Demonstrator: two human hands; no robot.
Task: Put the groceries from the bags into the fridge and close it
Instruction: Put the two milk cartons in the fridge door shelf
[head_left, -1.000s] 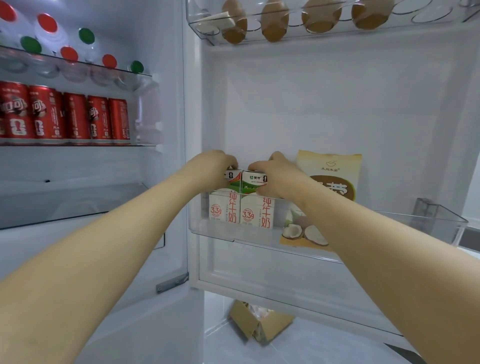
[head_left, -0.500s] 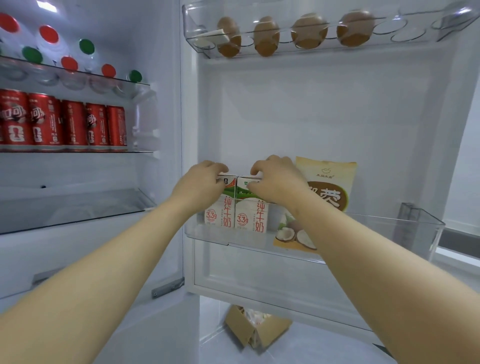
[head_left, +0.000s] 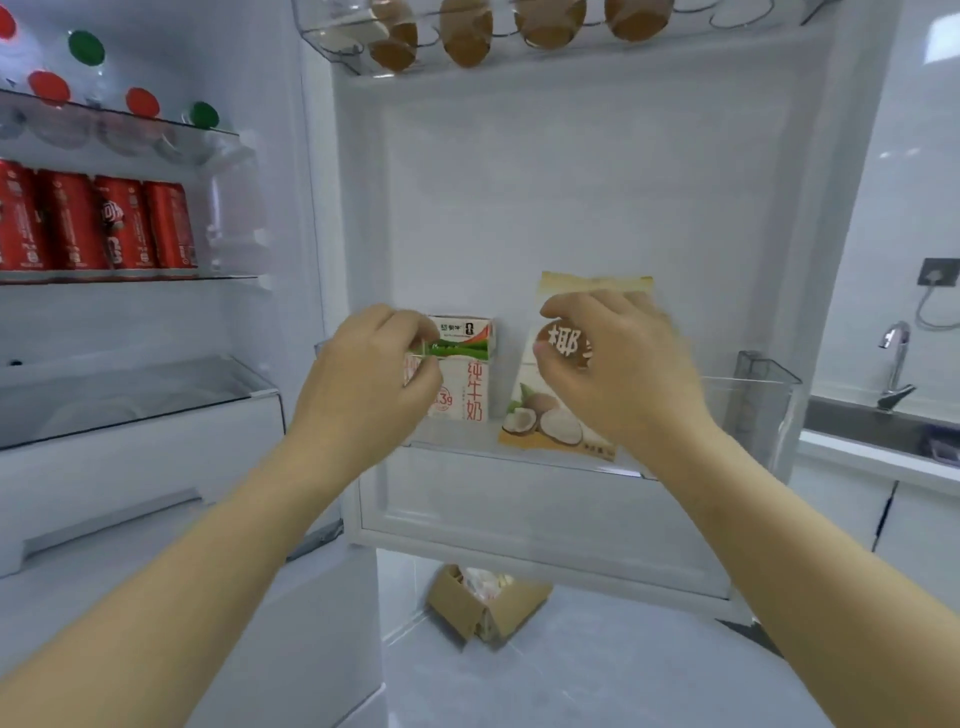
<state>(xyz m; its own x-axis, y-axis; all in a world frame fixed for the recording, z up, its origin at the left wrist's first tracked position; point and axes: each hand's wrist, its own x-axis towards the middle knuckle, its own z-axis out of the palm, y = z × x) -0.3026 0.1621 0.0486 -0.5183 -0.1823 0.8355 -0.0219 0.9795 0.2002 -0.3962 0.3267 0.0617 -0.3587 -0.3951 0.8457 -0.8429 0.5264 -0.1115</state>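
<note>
"Where's the milk carton (head_left: 467, 374)?"
"Upright in the door bin (head_left: 763, 384), between the hands. The left hand (head_left: 371, 387) pinches its top corner, fingers curled."
"And the right hand (head_left: 621, 366)?"
"Loosely curled before the coconut pouch (head_left: 545, 421), blurred. Whether it's touching, I can't tell."

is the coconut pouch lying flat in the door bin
No, the coconut pouch stands upright in the door bin, beside the milk carton.

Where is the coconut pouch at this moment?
Head view, right of centre: the coconut pouch stands in the clear door shelf, just right of the milk carton, partly hidden behind the right hand.
</note>
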